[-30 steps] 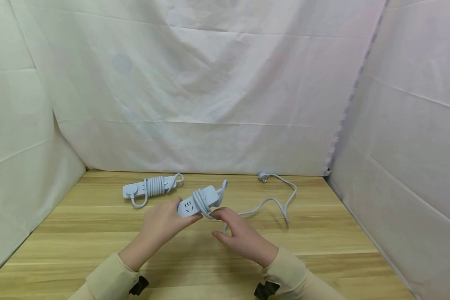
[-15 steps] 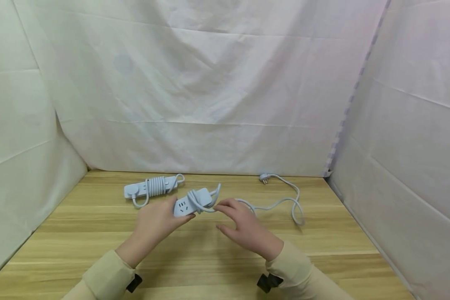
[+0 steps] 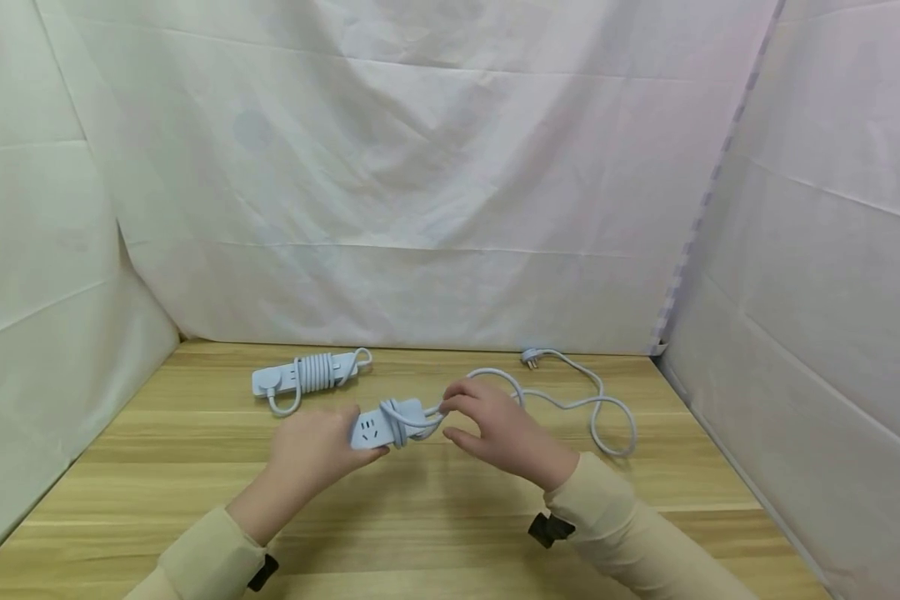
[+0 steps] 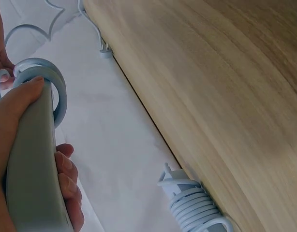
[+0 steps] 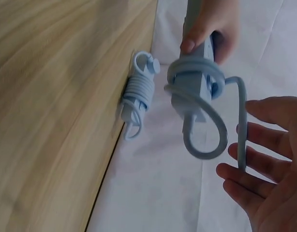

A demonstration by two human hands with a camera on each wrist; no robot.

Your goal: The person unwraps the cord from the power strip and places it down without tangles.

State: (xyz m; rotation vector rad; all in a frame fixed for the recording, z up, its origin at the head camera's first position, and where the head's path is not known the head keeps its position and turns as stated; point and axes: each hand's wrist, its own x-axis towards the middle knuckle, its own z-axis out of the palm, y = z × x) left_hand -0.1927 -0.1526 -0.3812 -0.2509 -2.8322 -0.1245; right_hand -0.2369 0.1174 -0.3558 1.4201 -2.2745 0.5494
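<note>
My left hand (image 3: 311, 450) grips one end of a white power strip (image 3: 367, 430) held above the table. A few turns of its grey-white cord (image 5: 194, 67) wrap loosely round the strip's far end, and a loop hangs off that end in the right wrist view. To the right of the strip, my right hand (image 3: 498, 429) holds the cord between thumb and fingers; the cord (image 5: 242, 121) runs straight through them. From there the free length curves right over the table to a plug (image 3: 530, 357). In the left wrist view, the strip's plain side (image 4: 35, 169) faces the camera.
A second power strip (image 3: 273, 379), its cord wound tightly in several turns, lies at the back left of the wooden table (image 3: 450, 533). White cloth (image 3: 435, 208) walls stand behind and at both sides.
My right hand has moved right and farther back with the cord. The strip has come down slightly and lies more level. The loose cord's bend has slid right on the table.
</note>
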